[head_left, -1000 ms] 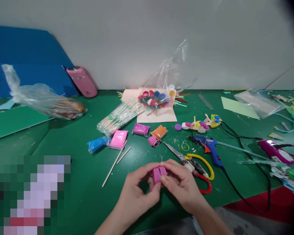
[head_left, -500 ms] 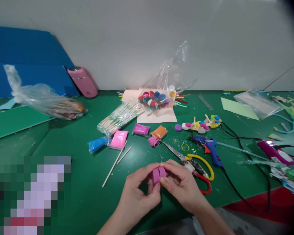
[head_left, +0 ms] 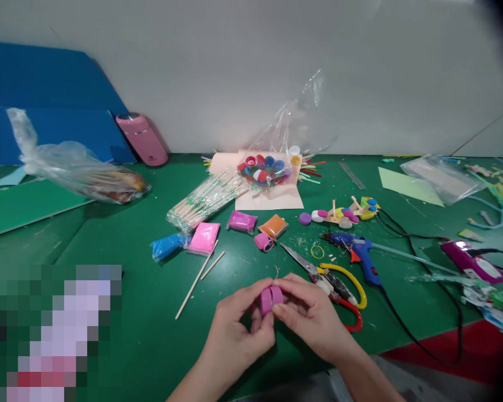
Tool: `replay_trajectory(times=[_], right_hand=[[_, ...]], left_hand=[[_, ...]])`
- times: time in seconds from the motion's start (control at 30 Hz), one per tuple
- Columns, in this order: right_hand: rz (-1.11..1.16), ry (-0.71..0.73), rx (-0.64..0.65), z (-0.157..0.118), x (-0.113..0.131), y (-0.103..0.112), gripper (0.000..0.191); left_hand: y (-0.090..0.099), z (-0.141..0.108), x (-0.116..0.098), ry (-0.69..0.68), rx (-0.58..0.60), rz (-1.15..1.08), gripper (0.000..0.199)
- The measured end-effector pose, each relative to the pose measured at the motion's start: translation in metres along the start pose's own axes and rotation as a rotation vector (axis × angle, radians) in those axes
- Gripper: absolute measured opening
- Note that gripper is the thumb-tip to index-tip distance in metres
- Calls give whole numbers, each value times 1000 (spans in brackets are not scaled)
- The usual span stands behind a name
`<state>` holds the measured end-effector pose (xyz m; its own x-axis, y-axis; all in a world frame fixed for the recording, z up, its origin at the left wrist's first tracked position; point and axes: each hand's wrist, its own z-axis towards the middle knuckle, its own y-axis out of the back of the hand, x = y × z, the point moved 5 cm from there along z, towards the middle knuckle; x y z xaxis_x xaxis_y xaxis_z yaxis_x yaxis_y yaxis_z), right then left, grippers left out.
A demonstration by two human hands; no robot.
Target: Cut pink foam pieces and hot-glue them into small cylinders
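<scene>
Low in the middle of the view, my left hand (head_left: pixel 243 329) and my right hand (head_left: pixel 312 318) come together over the table. Between their fingertips they pinch purple-pink bottle caps (head_left: pixel 271 300), which look like two pressed side by side, with a narrow gap between. Fingers hide their lower sides. Close beyond my right hand lie scissors (head_left: pixel 304 259) with one yellow and one red handle. A pink ring-shaped cap (head_left: pixel 264 242) rests past my fingers, near an orange clay packet (head_left: pixel 273 226).
A blue glue gun (head_left: pixel 362 251) with its cord lies at right, below joined caps and clothespins (head_left: pixel 339 215). Clay packets (head_left: pixel 204 238), wooden sticks (head_left: pixel 197 287) and bagged sticks (head_left: pixel 205 201) lie left of centre. Behind are bagged caps (head_left: pixel 264 170) and a pink flask (head_left: pixel 145 142).
Almost nothing differs. Both hands keep their pinch on the caps, with at most a slight shift of the fingers.
</scene>
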<state>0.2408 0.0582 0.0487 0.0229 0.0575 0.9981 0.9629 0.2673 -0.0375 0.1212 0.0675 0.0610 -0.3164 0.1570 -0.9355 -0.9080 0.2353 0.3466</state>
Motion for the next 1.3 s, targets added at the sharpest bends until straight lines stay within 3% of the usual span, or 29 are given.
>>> replay_trajectory(times=[0.23, 0.43, 0.63, 0.93, 1.3], right_hand=[[89, -26, 22, 2, -1, -1, 22], [218, -75, -64, 1, -5, -1, 22], [165, -74, -20, 1, -2, -1, 14], [74, -82, 42, 2, 1, 3, 12], [-13, -103, 34, 2, 1, 6, 21]], left_hand=[[2, 1, 6, 122, 37, -201, 35], [3, -1, 9, 179, 29, -277, 35], [3, -2, 14, 142, 49, -296, 40], [3, -2, 11, 72, 200, -165, 40], [4, -3, 14, 73, 211, -194, 35]])
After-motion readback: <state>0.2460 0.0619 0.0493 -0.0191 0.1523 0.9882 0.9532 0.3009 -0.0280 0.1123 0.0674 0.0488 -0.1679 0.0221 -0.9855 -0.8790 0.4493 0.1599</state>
